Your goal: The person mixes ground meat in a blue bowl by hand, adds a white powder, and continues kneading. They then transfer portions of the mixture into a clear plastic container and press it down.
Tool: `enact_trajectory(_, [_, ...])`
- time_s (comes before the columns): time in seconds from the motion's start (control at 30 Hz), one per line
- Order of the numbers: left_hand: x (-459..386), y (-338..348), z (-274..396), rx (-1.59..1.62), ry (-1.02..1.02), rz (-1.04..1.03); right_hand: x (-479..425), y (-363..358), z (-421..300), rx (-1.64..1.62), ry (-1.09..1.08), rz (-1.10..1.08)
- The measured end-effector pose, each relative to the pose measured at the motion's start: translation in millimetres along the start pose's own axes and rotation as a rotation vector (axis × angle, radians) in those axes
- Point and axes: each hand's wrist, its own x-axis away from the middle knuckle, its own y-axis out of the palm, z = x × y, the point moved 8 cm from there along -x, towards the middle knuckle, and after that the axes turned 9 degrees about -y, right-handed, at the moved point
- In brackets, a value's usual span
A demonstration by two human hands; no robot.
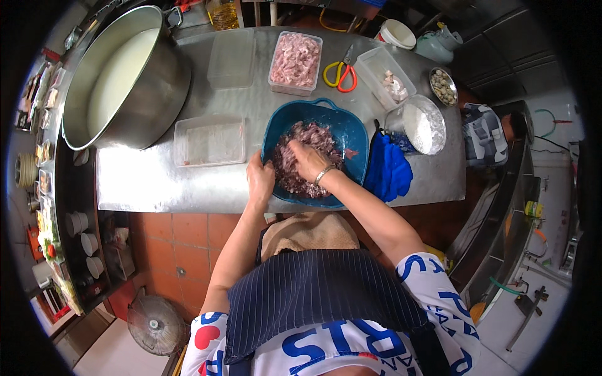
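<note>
A blue plastic basin (352, 123) stands near the front edge of the steel table. In it lies a mass of dark pinkish minced or chopped meat (312, 134). My left hand (261, 177) grips the basin's left rim, thumb on the rim side. My right hand (308, 160), with a metal bracelet at the wrist, is down in the meat; its fingertips are partly hidden, so whether they close on any meat is unclear. Close by on the right is a pair of blue gloves (389, 167). Beyond the basin, a clear plastic tub (292, 90) is heaped with pale pink meat strips.
A large steel pot (164, 94) of whitish liquid takes up the table's left end. Two plastic containers (209, 141) (231, 58) lie nearer. Scissors (339, 77), a tub with pale pieces (395, 89), a powder-filled metal container (423, 124) and a bowl of shellfish (443, 87) stand right.
</note>
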Motion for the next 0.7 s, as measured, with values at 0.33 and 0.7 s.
enact_trajectory(0.33, [5, 7, -1, 0.023, -0.008, -0.01, 57, -3, 93, -0.629, 0.522, 0.013])
enact_trajectory(0.7, [2, 4, -6, -0.068, 0.037, 0.06, -3, -12, -19, -0.184, -0.137, 0.523])
